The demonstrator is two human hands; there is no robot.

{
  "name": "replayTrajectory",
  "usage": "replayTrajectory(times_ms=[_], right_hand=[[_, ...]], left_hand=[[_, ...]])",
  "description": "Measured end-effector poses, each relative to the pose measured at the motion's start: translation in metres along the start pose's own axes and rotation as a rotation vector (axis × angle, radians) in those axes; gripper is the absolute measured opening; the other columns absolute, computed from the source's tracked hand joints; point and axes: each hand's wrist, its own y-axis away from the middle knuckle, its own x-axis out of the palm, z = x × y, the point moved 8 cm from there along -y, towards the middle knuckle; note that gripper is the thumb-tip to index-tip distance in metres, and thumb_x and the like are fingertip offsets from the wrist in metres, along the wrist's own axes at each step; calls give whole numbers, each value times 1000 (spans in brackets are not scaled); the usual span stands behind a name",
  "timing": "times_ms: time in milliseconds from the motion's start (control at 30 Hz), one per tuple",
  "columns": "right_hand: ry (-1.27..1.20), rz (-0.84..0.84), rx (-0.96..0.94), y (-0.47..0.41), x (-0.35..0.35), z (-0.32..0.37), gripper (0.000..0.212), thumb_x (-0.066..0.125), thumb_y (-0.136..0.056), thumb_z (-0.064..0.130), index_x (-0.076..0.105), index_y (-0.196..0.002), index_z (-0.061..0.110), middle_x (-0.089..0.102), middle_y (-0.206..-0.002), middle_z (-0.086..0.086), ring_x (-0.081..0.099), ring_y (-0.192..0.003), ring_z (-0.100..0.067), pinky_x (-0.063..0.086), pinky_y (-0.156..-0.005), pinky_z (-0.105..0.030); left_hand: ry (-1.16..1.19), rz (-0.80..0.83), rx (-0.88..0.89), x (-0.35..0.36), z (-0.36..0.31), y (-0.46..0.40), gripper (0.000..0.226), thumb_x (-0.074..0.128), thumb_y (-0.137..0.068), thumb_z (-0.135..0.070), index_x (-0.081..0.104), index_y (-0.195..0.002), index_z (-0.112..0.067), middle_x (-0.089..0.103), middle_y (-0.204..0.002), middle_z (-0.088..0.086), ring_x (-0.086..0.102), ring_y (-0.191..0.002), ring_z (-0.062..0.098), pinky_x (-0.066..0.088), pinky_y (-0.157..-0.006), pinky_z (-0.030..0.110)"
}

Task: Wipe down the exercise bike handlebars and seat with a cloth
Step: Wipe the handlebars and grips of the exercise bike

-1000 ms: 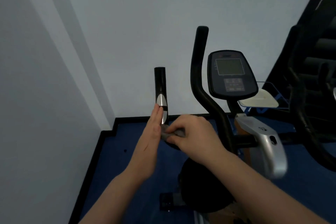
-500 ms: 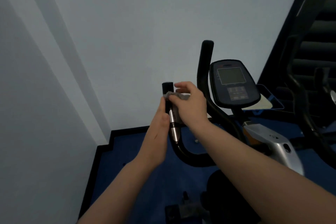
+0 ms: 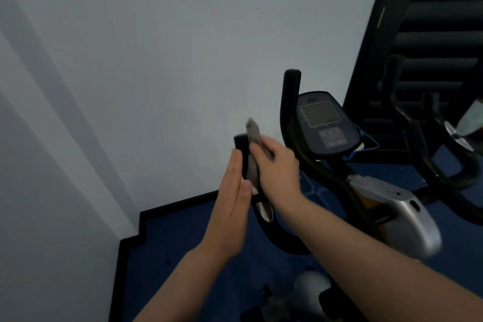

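Note:
The exercise bike's left handlebar (image 3: 241,144) is a black upright tube with a silver sensor patch low down. My right hand (image 3: 277,170) holds a grey cloth (image 3: 253,131) against the tube's right side, near its top end. The cloth's corner sticks up above the tube. My left hand (image 3: 232,198) lies flat with straight fingers against the tube's left side. The right handlebar (image 3: 288,112) rises beside the console (image 3: 324,123). The seat is not in view.
A white wall stands close behind and to the left. Blue floor matting (image 3: 188,243) with a black border lies below. The bike's silver housing (image 3: 407,219) is at the right. Another dark exercise machine (image 3: 428,138) stands at the far right.
My right hand has slid the cloth up the left handlebar, from the lower bend to the top end. My left hand followed upward along the tube. The view tilted and shifted.

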Motion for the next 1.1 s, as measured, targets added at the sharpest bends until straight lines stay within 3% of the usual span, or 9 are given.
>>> replayTrajectory(times_ms=[67,133,267,367,533,667,833,967,1100], right_hand=[[71,32,59,9,-7,-15,19,60,-94,25,70,-79,19,64,-63,13,57,-59,1,45,-58,-21],[41,60,130,0,-10,-16,21,62,-92,22,71,-75,13,65,-64,7,59,-63,-6,47,-63,-27],[-42,-8,1,-14,1,16,10,63,-92,22,71,-93,27,72,-85,9,68,-85,-7,54,-79,-25],[61,-16,-30,3,-3,3,8,64,-92,23,71,-92,25,70,-79,12,65,-77,1,52,-72,-18],[132,109,114,-8,-12,-13,14,64,-91,21,74,-84,14,72,-75,-3,64,-71,-9,53,-72,-32],[97,-11,-16,-12,1,13,12,60,-94,23,68,-85,23,67,-75,10,62,-72,-1,49,-66,-15],[234,107,43,18,-14,-10,26,61,-93,24,67,-72,11,60,-57,5,51,-54,-4,44,-55,-25],[170,94,97,-7,-10,3,21,62,-92,24,72,-79,11,69,-72,-7,64,-68,-14,54,-71,-39],[50,15,-6,8,5,11,14,56,-96,22,68,-90,18,66,-84,-4,63,-81,-15,54,-76,-33]], left_hand=[[-25,-2,20,-5,3,-4,51,24,-99,-51,7,-146,-43,6,-160,-23,7,-145,-6,9,-120,20],[-42,-4,39,-6,3,-8,53,24,-99,-54,9,-149,-40,7,-160,-23,7,-146,-6,9,-118,16],[-81,12,42,-1,6,-9,55,22,-98,-57,5,-149,-43,0,-159,-27,1,-144,-10,5,-111,4],[-47,30,58,-1,9,-7,55,23,-100,-56,7,-150,-42,0,-159,-28,2,-145,-9,7,-110,3],[-21,8,66,5,10,-4,55,24,-101,-48,6,-152,-37,-3,-158,-31,0,-145,-8,7,-113,7],[10,0,48,11,10,-2,60,22,-97,-58,3,-151,-42,-5,-155,-37,1,-144,-10,8,-115,11],[32,-40,75,5,13,-4,58,25,-97,-53,10,-152,-37,1,-157,-33,4,-146,-6,9,-114,9],[52,-60,52,12,11,-2,58,25,-99,-51,7,-152,-36,3,-156,-36,4,-145,-8,8,-113,7],[77,-47,14,9,14,-4,53,26,-99,-47,8,-149,-43,4,-155,-37,6,-144,-9,10,-115,11]])
